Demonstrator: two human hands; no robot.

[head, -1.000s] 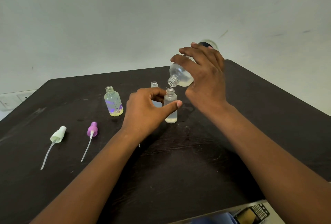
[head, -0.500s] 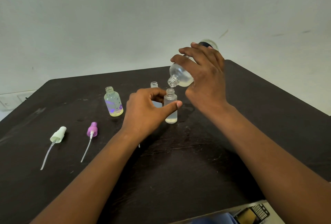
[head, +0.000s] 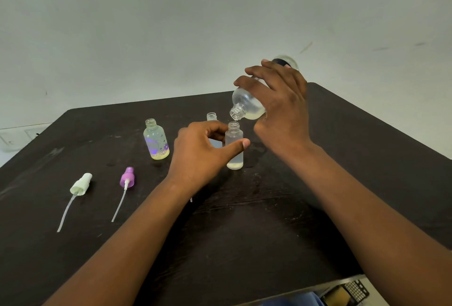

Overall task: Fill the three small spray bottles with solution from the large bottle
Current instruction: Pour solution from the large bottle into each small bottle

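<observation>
three small bottles stand open-necked on the desk (head: pixel 318 207), and as i watch from afar i judge the task to be in its early or middle stretch. my landmark is the frosted bottle (head: pixel 234 145) under the pour. my left hand (head: pixel 203 152) grasps it, thumb across its front and fingers curled round its back, keeping it upright on the desk. my right hand (head: pixel 278 105) is wrapped round the large bottle (head: pixel 247 106), tipped so its mouth hangs just above the frosted bottle's neck; a thin thread of liquid seems to run between the two mouths, though it is fine and hard to be sure of. only a shallow pale layer lies at the bottom of the frosted bottle, so i reckon this fill has most of its way to go.

to the left of the frosted bottle, apart from it, stands the flowered bottle (head: pixel 156 143), with a yellowish layer low inside; it looks far from full. just behind the frosted bottle, mostly hidden by my left hand, rises the third bottle (head: pixel 211 117); i cannot tell how much it holds.

farther left of the frosted bottle, beyond the flowered one and nearer to me, lie the purple sprayer (head: pixel 127 178) and the white sprayer (head: pixel 81 184), each with its dip tube trailing toward me. i see no third sprayer for certain. capping is left too, as i judge it.
</observation>
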